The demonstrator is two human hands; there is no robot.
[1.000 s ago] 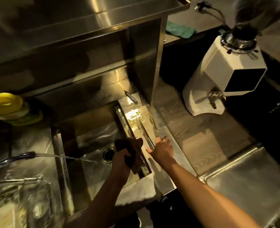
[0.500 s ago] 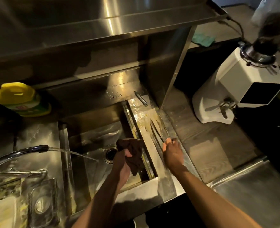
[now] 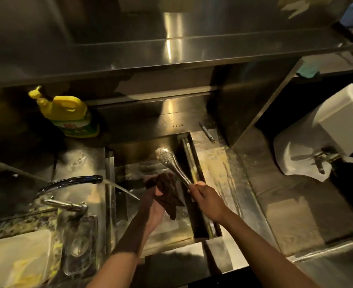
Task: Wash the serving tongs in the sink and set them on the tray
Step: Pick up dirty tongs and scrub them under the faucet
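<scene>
My right hand (image 3: 207,199) grips the handle end of the steel serving tongs (image 3: 172,164), whose perforated spoon head points up and away over the sink (image 3: 150,231). Just left of the tongs, my left hand (image 3: 153,204) is closed on a dark brown cloth (image 3: 167,192) over the basin. The cloth sits close beside the tongs' shaft. Water runs from the curved faucet (image 3: 74,181) into the sink, toward my left hand. I cannot make out a tray for certain.
A yellow dish-soap bottle (image 3: 67,113) stands behind the sink at the left. On the ledge at the right lies a small pen-like tool (image 3: 206,134). A white grinder (image 3: 321,138) sits on the wooden counter far right. A clear soap dish (image 3: 79,246) rests at lower left.
My right hand picked the tongs up from the wet ledge right of the sink and swung them left over the basin beside the cloth. The view shifted right and down.
</scene>
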